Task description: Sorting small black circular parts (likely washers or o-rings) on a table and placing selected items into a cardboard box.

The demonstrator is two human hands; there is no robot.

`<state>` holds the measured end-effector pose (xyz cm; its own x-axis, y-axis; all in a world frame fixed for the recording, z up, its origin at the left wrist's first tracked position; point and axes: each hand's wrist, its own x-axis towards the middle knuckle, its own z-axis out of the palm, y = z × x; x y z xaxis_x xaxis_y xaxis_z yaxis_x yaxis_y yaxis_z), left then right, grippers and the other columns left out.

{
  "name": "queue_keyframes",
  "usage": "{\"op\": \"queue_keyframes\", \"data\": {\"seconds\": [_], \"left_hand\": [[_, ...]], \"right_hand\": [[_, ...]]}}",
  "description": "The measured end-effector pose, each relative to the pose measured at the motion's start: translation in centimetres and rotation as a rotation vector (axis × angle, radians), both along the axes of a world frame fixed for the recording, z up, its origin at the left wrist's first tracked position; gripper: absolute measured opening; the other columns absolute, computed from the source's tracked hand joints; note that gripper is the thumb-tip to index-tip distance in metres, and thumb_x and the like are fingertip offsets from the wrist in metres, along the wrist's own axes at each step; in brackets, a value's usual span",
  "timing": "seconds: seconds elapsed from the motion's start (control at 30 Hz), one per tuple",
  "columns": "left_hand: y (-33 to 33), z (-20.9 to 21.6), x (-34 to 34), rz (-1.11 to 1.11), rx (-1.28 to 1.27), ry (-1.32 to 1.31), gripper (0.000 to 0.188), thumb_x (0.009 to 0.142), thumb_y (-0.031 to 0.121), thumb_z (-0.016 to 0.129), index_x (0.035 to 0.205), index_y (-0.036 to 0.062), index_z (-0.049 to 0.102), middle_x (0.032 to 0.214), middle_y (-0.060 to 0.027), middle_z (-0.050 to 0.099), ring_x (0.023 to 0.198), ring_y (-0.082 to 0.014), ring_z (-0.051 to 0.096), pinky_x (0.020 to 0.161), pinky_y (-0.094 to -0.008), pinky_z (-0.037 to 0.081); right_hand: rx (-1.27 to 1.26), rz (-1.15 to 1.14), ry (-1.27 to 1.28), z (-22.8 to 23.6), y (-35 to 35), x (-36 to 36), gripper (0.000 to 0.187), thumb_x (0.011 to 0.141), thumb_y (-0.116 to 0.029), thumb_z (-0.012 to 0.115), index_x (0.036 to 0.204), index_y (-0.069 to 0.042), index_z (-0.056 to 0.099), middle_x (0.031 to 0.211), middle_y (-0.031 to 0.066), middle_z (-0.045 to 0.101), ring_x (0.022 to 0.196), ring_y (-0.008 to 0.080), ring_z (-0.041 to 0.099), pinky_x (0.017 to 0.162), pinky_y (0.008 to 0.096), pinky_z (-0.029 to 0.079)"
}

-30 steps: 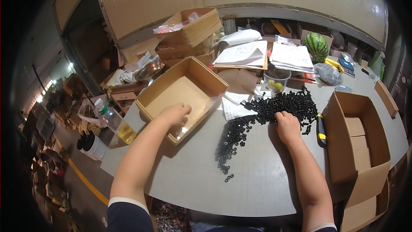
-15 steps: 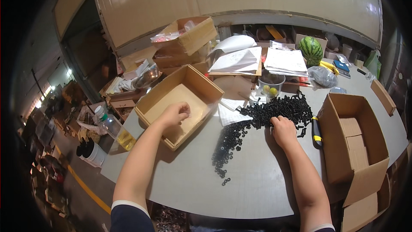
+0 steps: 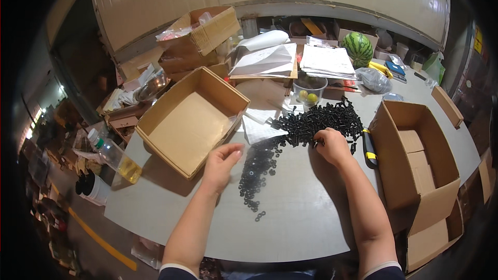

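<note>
My left hand is over the table between the open shallow cardboard box and a strip of small black washers. Its thumb and index finger are stretched out and slightly apart, and I see nothing between them. At the near edge of a heap of black screws, my right hand has its fingers bent together and pressed down among the screws. Whatever those fingertips pinch is hidden. The washers trail from the heap toward me, partly blurred.
A deeper open cardboard box stands at the right, with a black and yellow tool handle beside it. Behind the heap are a clear tub with round fruit, papers and a watermelon. A bottle stands at the left edge.
My left hand has come out of the shallow box, moving right and nearer to the washers, and its fingers have straightened. My right hand stays at the screw heap. The whole view has shifted slightly.
</note>
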<state>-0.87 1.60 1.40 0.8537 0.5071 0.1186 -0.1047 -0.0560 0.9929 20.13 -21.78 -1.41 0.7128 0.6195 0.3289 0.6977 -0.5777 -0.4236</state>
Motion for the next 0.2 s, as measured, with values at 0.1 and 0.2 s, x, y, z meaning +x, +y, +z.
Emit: {"op": "queue_keyframes", "data": {"seconds": [0.1,0.2], "left_hand": [[-0.2,-1.1,-0.5,-0.071,-0.023,0.013,0.028,0.09,0.006,0.055,0.118,0.0067,0.06,0.098,0.0008,0.047,0.085,-0.0064,0.049,0.077,-0.0226,0.048],[-0.3,-1.5,-0.5,-0.114,-0.038,-0.044,0.046,0.09,0.01,0.058,0.134,0.0097,0.045,0.098,0.0025,0.049,0.085,-0.0085,0.05,0.08,-0.0235,0.049]], "right_hand": [[-0.046,0.008,-0.067,-0.5,0.0,0.4,0.023,0.07,-0.006,0.063,0.092,-0.009,0.067,0.09,0.0126,0.062,0.09,0.0319,0.06,0.079,0.0405,0.05],[-0.133,0.014,-0.085,-0.1,0.4,0.1,0.024,0.07,-0.008,0.065,0.094,-0.009,0.067,0.093,0.0129,0.061,0.09,0.0319,0.06,0.08,0.0403,0.05]]}}
